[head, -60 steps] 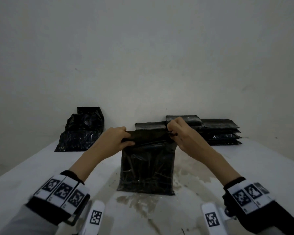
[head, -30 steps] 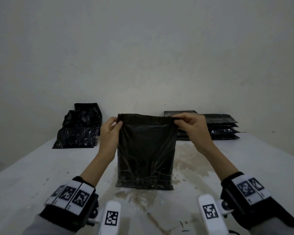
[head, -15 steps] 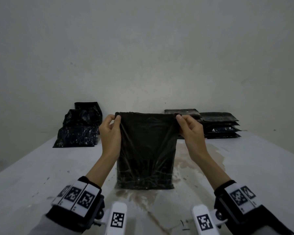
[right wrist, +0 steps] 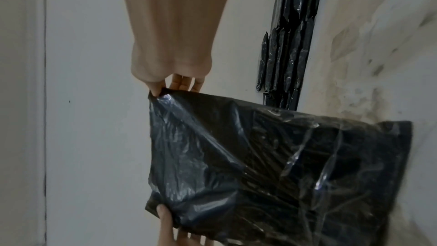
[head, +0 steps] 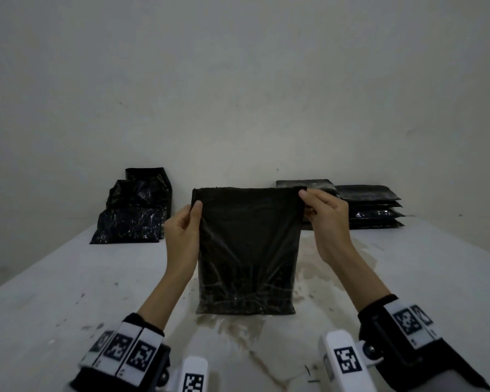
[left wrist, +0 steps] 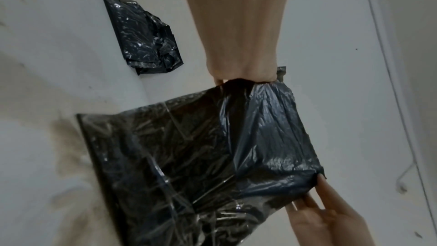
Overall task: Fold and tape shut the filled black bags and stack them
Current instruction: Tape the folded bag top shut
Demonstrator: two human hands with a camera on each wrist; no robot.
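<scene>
- Bag, black, filled [head: 246, 250]: stands upright at the middle of the tabletop [head: 408, 278], long axis vertical, open top edge pointing up toward the wall, bottom edge resting on a brownish stain on the surface. The lower half looks bulged with contents and shows glossy creases; the upper half is flat, limp film pulled taut between my two hands.
- Left hand [head: 183, 233]: my grip pinches the bag's upper left corner, thumb on the near face, the other fingers behind the film. The bag hangs below and to the right of this grip. The left wrist view shows the same corner bunched under the knuckles [left wrist: 243, 70].
- Right hand [head: 326, 219]: my grip pinches the upper right corner, thumb tip on the top edge, fingers curled behind. The bag lies below and to the left of this grip. In the right wrist view the thumb and forefinger close on a fold of film [right wrist: 156, 89].
- Both grips sit at the top corners, level with each other, so the top edge runs straight and horizontal between them.
- Stack of flat black bags [head: 371, 206]: far right of the tabletop against the wall, lying flat one on another, well apart from the held bag.
- Pile of crumpled black bags [head: 133, 213]: far left against the wall, leaning, glossy, well apart from my left hand.
</scene>
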